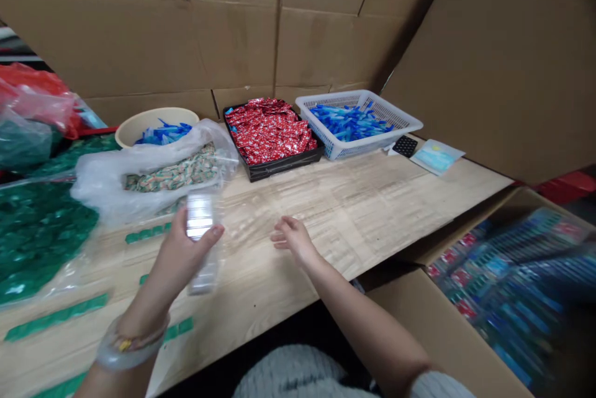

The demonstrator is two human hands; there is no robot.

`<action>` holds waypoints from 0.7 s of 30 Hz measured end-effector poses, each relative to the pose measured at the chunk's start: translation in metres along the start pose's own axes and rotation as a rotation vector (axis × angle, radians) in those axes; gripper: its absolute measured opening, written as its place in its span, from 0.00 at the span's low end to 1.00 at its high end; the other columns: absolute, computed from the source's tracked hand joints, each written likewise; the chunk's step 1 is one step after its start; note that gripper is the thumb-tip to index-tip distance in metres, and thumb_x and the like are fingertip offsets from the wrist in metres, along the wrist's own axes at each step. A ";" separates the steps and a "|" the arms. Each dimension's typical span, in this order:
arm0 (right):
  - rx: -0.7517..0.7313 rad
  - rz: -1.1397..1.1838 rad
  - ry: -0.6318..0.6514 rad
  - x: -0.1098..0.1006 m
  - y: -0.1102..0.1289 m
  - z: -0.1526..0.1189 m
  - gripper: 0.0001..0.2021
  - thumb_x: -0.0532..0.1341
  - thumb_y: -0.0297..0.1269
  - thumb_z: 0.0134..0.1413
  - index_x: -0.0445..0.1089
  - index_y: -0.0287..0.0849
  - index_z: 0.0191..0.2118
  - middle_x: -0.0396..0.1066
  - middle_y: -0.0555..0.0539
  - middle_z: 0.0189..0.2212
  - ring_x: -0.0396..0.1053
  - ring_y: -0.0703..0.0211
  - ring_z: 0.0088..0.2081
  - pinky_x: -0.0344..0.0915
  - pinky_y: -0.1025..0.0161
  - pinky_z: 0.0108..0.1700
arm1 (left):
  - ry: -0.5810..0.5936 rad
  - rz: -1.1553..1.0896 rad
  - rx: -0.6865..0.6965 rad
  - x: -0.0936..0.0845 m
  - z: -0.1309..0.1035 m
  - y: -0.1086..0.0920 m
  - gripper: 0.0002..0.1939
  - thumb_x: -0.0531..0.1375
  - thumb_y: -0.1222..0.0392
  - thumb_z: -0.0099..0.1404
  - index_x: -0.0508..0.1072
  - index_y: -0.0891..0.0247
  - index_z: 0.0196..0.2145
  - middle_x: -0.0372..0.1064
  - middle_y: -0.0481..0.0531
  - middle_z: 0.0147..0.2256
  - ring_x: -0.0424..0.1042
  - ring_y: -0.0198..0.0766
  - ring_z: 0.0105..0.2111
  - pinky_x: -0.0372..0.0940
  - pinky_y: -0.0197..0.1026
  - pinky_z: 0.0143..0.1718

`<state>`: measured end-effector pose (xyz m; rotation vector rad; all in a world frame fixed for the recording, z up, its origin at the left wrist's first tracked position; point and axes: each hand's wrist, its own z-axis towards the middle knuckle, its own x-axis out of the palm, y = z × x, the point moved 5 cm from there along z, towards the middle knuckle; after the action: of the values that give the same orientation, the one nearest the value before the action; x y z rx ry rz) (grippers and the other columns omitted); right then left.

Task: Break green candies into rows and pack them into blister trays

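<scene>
My left hand (179, 252) grips a clear plastic bag (201, 233) with a white band on it, held upright above the wooden table (372, 199). My right hand (292, 238) hovers just over the table to the right of the bag, fingers loosely curled and holding nothing. A clear bracelet sits on my left wrist. A white plastic bag of patterned packets (172, 174) lies just beyond my left hand.
A black tray of red sachets (270, 131), a white basket of blue items (354, 122) and a beige bowl (153, 125) stand at the back. Green packets (37, 230) pile at the left. An open cardboard box (507, 280) of packed goods sits at the right. Cardboard walls surround.
</scene>
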<state>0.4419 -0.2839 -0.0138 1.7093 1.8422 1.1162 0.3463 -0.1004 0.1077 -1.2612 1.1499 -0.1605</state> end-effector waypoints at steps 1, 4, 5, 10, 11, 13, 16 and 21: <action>-0.061 -0.008 0.043 0.002 0.008 -0.008 0.15 0.60 0.38 0.45 0.62 0.42 0.40 0.68 0.48 0.32 0.68 0.65 0.24 0.65 0.68 0.22 | 0.012 0.006 0.056 0.010 -0.003 -0.004 0.32 0.58 0.42 0.48 0.60 0.64 0.46 0.64 0.56 0.39 0.65 0.47 0.39 0.62 0.49 0.41; -0.181 0.043 0.378 0.023 0.031 -0.039 0.22 0.62 0.44 0.43 0.62 0.47 0.47 0.66 0.47 0.42 0.70 0.61 0.35 0.68 0.65 0.32 | 0.079 -0.004 0.302 0.039 -0.020 -0.015 0.31 0.53 0.44 0.55 0.56 0.66 0.51 0.57 0.62 0.49 0.60 0.48 0.48 0.57 0.51 0.48; -0.172 0.051 0.487 0.030 0.035 -0.048 0.23 0.62 0.45 0.42 0.63 0.48 0.47 0.67 0.47 0.43 0.69 0.60 0.38 0.68 0.63 0.35 | 0.130 0.032 0.403 0.048 -0.028 -0.019 0.32 0.54 0.44 0.55 0.55 0.65 0.52 0.53 0.63 0.52 0.56 0.49 0.52 0.54 0.52 0.51; -0.110 0.049 0.619 0.063 0.037 -0.063 0.20 0.64 0.41 0.41 0.66 0.48 0.45 0.71 0.49 0.40 0.69 0.58 0.40 0.67 0.62 0.39 | 0.221 0.262 0.587 0.048 -0.053 -0.018 0.36 0.58 0.53 0.55 0.47 0.59 0.58 0.37 0.61 0.60 0.40 0.48 0.59 0.46 0.53 0.56; -0.107 0.047 0.630 0.073 0.035 -0.064 0.20 0.64 0.41 0.41 0.66 0.47 0.45 0.70 0.48 0.40 0.69 0.57 0.40 0.67 0.61 0.39 | 0.182 0.276 0.573 0.040 -0.055 -0.016 0.36 0.58 0.55 0.55 0.47 0.59 0.58 0.38 0.61 0.59 0.41 0.47 0.59 0.47 0.52 0.56; -0.116 0.038 0.676 0.096 0.030 -0.070 0.21 0.64 0.42 0.41 0.66 0.47 0.44 0.69 0.46 0.43 0.68 0.56 0.41 0.67 0.60 0.39 | 0.060 0.298 0.521 0.017 -0.056 -0.009 0.35 0.58 0.58 0.54 0.49 0.62 0.58 0.42 0.62 0.57 0.45 0.47 0.58 0.50 0.50 0.55; -0.123 -0.010 0.770 0.124 0.019 -0.081 0.26 0.65 0.44 0.38 0.62 0.51 0.48 0.65 0.45 0.47 0.68 0.55 0.42 0.67 0.56 0.41 | -0.175 0.369 0.417 -0.048 -0.052 0.015 0.32 0.58 0.59 0.53 0.54 0.64 0.55 0.49 0.62 0.53 0.51 0.44 0.55 0.52 0.47 0.54; -0.093 -0.254 0.703 0.125 -0.004 -0.063 0.26 0.65 0.47 0.37 0.65 0.46 0.46 0.68 0.42 0.41 0.70 0.56 0.34 0.68 0.55 0.35 | -0.733 0.621 0.064 -0.253 -0.071 0.079 0.31 0.60 0.58 0.51 0.57 0.68 0.52 0.49 0.62 0.53 0.48 0.51 0.56 0.45 0.53 0.56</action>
<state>0.3701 -0.1824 0.0497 1.0454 2.2636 1.8020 0.1359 0.0481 0.2020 -0.7436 0.8219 0.6730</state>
